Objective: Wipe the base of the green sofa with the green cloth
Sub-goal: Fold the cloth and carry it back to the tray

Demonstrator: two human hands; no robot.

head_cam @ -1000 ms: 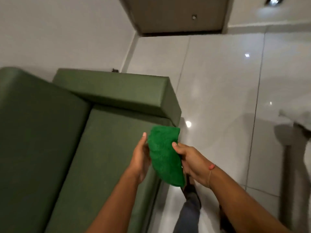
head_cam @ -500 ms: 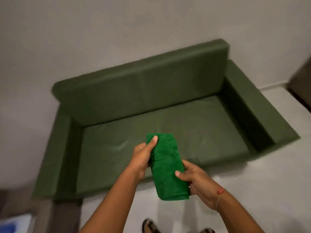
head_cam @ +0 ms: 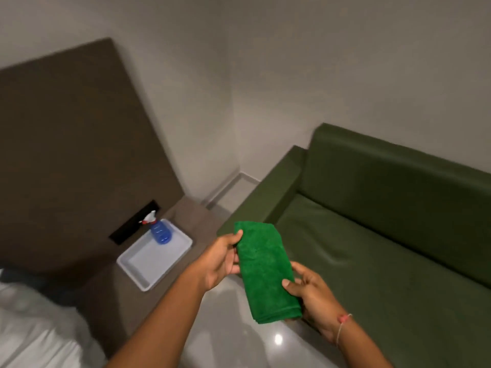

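A folded bright green cloth (head_cam: 265,269) is held in the air between both hands, in front of the sofa's left end. My left hand (head_cam: 220,258) grips its upper left edge with the thumb on top. My right hand (head_cam: 310,296) holds its lower right side from beneath, thumb pressed on the cloth. The dark green sofa (head_cam: 385,235) fills the right side, with its seat, backrest and left armrest in view. Its base near the floor is hidden from here.
A brown side table (head_cam: 196,216) stands left of the sofa and carries a white tray (head_cam: 148,266) with a blue spray bottle (head_cam: 159,229). A brown headboard panel (head_cam: 66,155) and white bedding (head_cam: 34,333) are at the left. Glossy floor (head_cam: 239,338) lies below my arms.
The view has swung left: the sofa's right armrest, then the whole sofa, now its left end with the side table. Both hands kept hold of the cloth.
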